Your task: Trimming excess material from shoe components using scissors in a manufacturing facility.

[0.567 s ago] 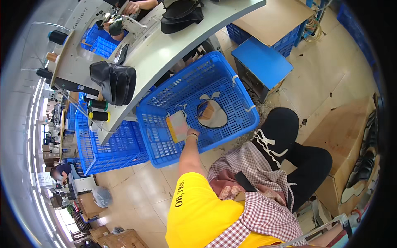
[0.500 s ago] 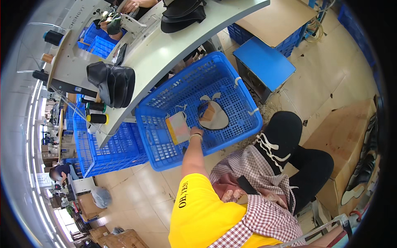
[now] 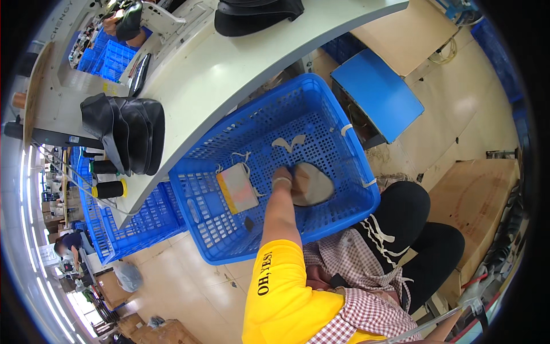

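beige piece (image 3: 316,184) lay in blue crate (image 3: 349,160), left hand (image 3: 281,174) at its edge, grip indiscernible; loose pinching risked dropping it.

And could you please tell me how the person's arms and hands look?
The left hand is ungloved, with a thin pale band at the wrist; a short yellow sleeve carries dark lettering. The right hand doesn't show.
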Demonstrator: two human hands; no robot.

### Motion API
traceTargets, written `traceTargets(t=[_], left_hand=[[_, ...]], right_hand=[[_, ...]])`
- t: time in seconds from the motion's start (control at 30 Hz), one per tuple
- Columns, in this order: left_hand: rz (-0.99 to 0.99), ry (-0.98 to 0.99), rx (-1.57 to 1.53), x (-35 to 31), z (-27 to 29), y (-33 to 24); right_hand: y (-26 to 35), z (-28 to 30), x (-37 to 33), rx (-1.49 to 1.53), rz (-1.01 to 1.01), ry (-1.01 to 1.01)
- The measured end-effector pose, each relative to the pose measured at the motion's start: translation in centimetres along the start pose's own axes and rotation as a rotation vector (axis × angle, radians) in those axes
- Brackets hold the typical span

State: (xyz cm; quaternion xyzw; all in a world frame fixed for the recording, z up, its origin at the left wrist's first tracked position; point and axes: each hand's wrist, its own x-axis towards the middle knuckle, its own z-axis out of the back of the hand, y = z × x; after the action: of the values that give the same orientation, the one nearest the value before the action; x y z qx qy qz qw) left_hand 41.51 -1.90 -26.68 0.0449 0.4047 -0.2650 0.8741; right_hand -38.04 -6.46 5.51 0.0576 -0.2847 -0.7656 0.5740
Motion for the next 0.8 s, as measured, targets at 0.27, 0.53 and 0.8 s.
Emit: traceTargets(t=[0.27, 0.53, 0.8], left_hand=[[-0.079, -0.332, -0.238, -3.4, -1.2, 4.1], [-0.504, -0.762, -0.631, -19.7, 10.2, -2.7], [-0.993, -0.695, -0.822, -35.4, 9.8, -14.8]], right_hand=[[14.7, -10.6, -1.3, 0.24, 0.078, 0.17], [27.2, -12.1, -6.1, 0.568, 0.137, 0.466], [31.2, -10.6, -7.7, 0.811, 0.157, 0.44]])
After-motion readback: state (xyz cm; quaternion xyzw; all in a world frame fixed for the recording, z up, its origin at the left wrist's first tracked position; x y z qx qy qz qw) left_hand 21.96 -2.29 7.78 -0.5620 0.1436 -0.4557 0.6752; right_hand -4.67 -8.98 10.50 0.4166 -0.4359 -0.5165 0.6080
